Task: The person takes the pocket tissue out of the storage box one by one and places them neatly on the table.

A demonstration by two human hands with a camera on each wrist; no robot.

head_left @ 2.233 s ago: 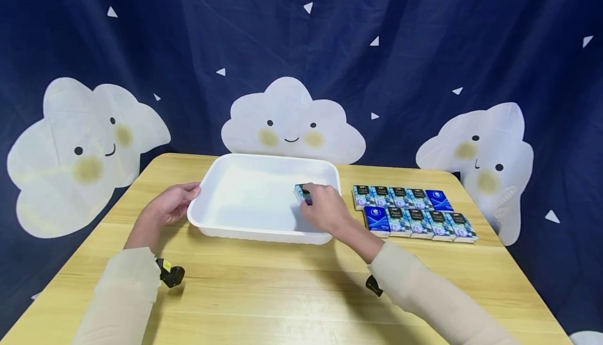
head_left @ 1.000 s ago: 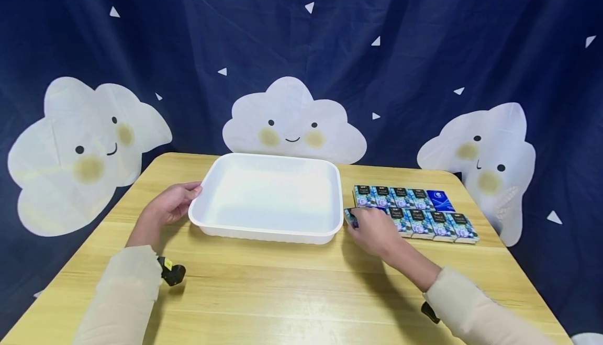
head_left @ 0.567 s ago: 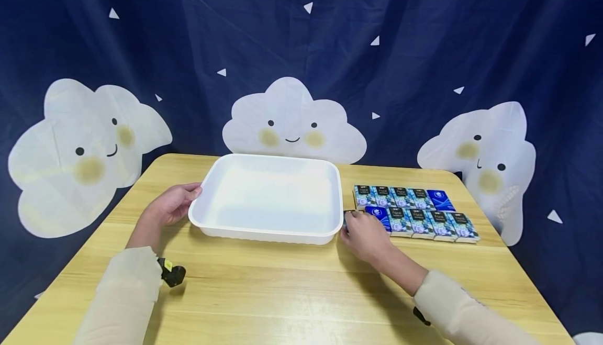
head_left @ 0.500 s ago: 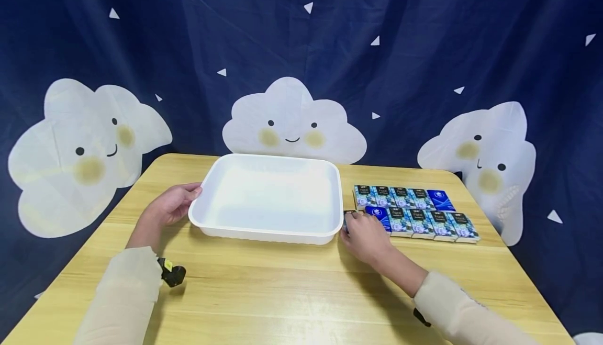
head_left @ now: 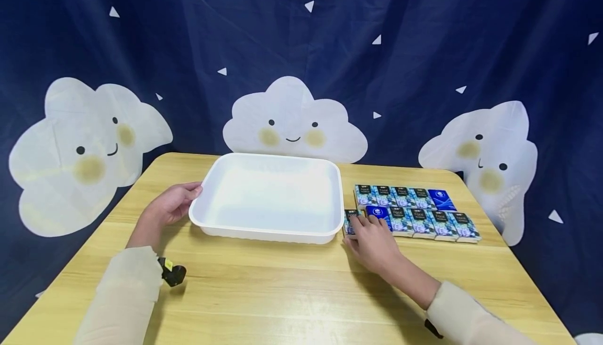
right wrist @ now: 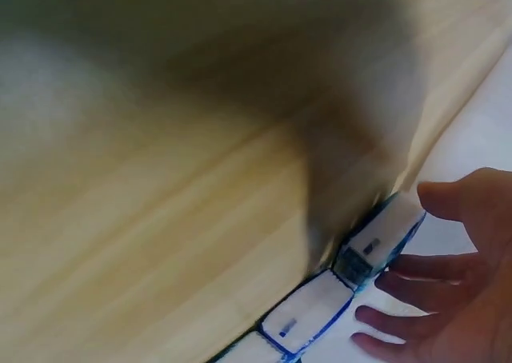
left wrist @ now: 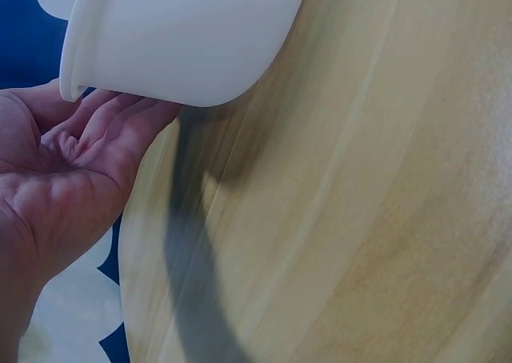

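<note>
In the head view, a white plastic tub (head_left: 266, 232) stands on the table, and my left hand (head_left: 173, 202) holds its left rim. The left wrist view has the thumb at the rim and the fingers (left wrist: 108, 123) reaching behind the tub wall. My right hand (head_left: 374, 243) is over the left end of the front row of tissue packs, its fingers spread and loose. The thumb is by the near edge of a floral tissue pack (head_left: 349, 220). Beside that lies a blue tissue pack (head_left: 378, 212), partly under the fingertips. The right wrist view has the thumb near the end pack (right wrist: 392, 227).
More floral tissue packs (head_left: 421, 222) continue the front row to the right. A back row of floral packs (head_left: 383, 196) ends in a blue pack (head_left: 442, 198). The wooden table (head_left: 264, 292) backs onto a dark blue cloud-print curtain (head_left: 198, 31).
The right hand has carried a floral pack from over the tub to the front row's left end and let go of it there. The left hand stays at the tub rim.
</note>
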